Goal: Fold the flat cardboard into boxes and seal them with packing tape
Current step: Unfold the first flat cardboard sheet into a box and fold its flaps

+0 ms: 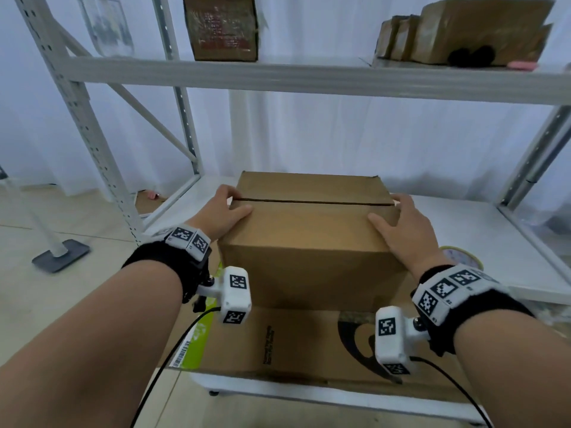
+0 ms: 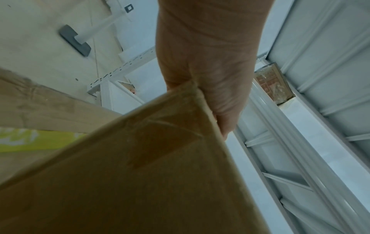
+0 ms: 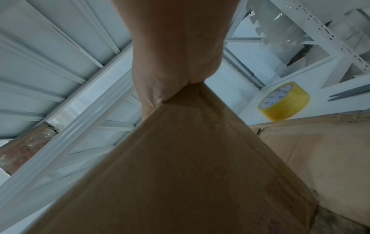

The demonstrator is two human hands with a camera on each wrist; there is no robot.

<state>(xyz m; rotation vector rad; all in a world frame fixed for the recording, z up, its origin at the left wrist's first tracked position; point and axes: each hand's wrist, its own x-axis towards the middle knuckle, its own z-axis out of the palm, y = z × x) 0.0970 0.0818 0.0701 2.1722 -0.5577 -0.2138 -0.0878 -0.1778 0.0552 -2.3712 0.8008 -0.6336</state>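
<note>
Standing on a sheet of flat cardboard [image 1: 296, 341] laid over the lower shelf [image 1: 482, 236] of a white metal rack, the folded box [image 1: 312, 239] has its two top flaps brought together, with a dark unsealed seam running across the top from left to right. The person's left hand [image 1: 227, 211] holds the box's upper left edge, thumb lying on the near flap and fingers bent over the edge by the end of the seam; the left wrist view shows the palm [image 2: 208, 66] pressed to the cardboard corner [image 2: 160, 158]. The right hand [image 1: 401, 230] mirrors it on the upper right edge, thumb flat on the near flap, fingers reaching over by the other end of the seam, and the right wrist view shows the heel of the hand [image 3: 176, 63] against the box wall [image 3: 190, 174]. Each grip is thus wrapped over a top edge of the box. A roll of yellow packing tape [image 3: 284, 101] lies on the shelf to the right, near the box and apart from it. On the upper shelf [image 1: 309, 75] stand a wrapped brown parcel [image 1: 221, 26] and more cardboard boxes [image 1: 469, 29].
</note>
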